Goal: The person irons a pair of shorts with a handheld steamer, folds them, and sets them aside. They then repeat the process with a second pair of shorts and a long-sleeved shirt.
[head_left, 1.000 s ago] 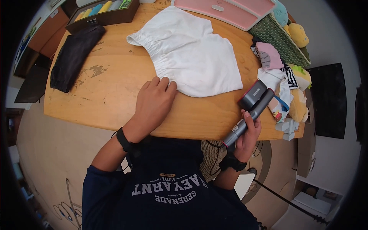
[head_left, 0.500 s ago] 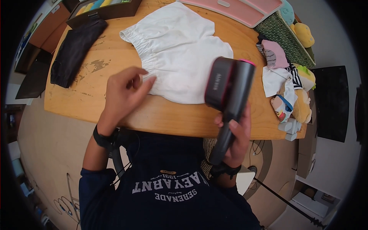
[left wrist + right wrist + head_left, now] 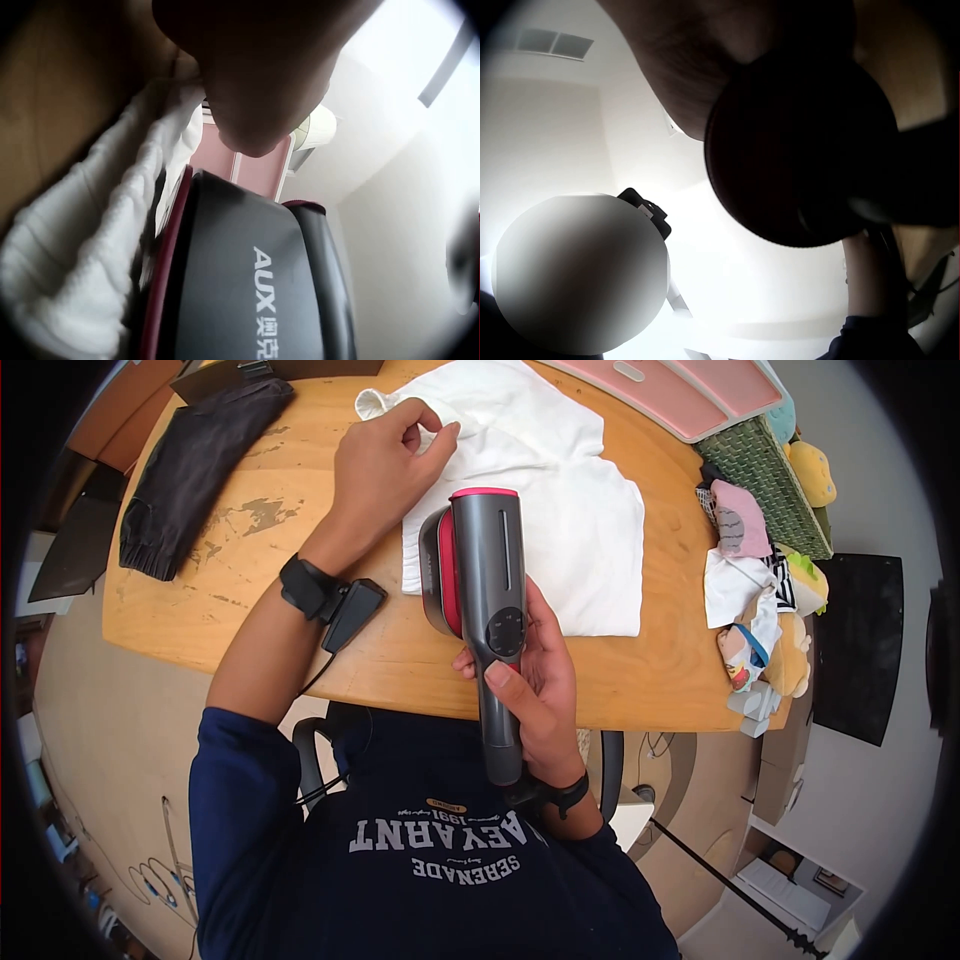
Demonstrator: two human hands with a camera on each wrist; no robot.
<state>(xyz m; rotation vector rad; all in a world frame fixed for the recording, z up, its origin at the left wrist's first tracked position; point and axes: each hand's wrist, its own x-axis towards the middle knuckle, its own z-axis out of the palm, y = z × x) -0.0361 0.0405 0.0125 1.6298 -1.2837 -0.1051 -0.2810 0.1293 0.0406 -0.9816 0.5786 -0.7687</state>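
The right hand [image 3: 545,695] is gripping the steamer [image 3: 485,560] by the white garment [image 3: 595,550], which is lying on the counter [image 3: 240,595], while the left hand [image 3: 380,475], narrowly curled, pinching or not I cannot tell, should be keeping clear.

Wooden table [image 3: 640,685], beige floor [image 3: 110,720], probably a pale wall [image 3: 401,195]

Steamer [image 3: 255,277] reads AUX 奥克, shirt [image 3: 430,905] (upside down) AEYARNT, SERENADE.

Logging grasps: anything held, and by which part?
Right hand holds the gray steamer by its handle. Left hand is over the white garment; whether it grips it can't be told.
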